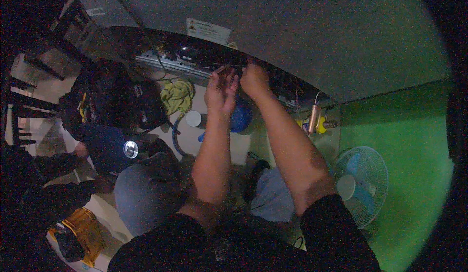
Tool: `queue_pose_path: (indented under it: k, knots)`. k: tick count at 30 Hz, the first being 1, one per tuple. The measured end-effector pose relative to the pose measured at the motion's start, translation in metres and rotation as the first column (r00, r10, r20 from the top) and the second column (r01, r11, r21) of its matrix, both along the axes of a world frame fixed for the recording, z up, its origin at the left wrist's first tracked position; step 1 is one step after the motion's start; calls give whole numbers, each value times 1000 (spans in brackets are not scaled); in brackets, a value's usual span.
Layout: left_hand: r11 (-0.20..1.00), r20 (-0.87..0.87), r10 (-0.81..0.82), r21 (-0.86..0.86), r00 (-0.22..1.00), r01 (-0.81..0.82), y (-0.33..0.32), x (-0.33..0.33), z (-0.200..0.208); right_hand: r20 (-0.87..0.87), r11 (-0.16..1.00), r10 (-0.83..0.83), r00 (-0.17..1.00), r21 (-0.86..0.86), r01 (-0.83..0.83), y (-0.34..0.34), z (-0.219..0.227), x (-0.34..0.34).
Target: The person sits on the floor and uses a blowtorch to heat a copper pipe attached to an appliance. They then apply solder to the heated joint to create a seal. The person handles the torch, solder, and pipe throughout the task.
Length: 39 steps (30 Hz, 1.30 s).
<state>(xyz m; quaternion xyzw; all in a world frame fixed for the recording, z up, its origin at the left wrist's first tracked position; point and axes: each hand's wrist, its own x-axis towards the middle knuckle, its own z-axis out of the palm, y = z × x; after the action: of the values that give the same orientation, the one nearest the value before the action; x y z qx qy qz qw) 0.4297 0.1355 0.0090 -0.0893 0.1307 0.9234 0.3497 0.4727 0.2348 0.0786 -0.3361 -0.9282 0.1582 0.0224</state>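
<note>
My left hand [222,94] reaches up to the dark recess [195,55] along the edge of a large grey panel [292,38]. Its palm is turned up and its fingers are curled; a small thin thing seems to sit at the fingertips, too dim to name. Close beside it, my right hand [255,81] is closed at the same recess, and whatever it grips is hidden. A pale metal rail [173,66] runs along the recess to the left. To the right hangs a copper-coloured cylinder [313,119] on a thin tube.
Below my hands are a blue round object [241,118], a white round lid [193,119] and a yellow-green cloth [177,96]. A fan [361,187] stands by the green wall [409,174]. At left, another person's dark sleeves [63,184], a lit lamp [130,149], dark bags and a yellow bag [87,230].
</note>
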Motion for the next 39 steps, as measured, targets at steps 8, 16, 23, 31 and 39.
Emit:
queue_pose_path:
  k: [8, 16, 23, 31, 39]
  knots:
    - [988, -104, 60, 150, 993, -45, 3, 1, -8, -126, 998, 55, 991, -26, -58, -2, -1, 0]
    - [993, -273, 112, 58, 955, -100, 2, 5, -2, -97, 994, 36, 995, -100, -46, -3, 7, -3]
    - [987, -311, 150, -9, 939, -161, 2, 13, 7, -223, 998, 63, 973, -10, -67, -6, 8, -1]
    - [970, -284, 212, -58, 935, -237, -7, 33, 8, -239, 994, 107, 965, 35, -101, -5, -8, 6]
    - [991, -155, 104, -67, 982, -116, -29, 38, -10, -190, 990, 144, 971, 40, -139, -7, -12, 13]
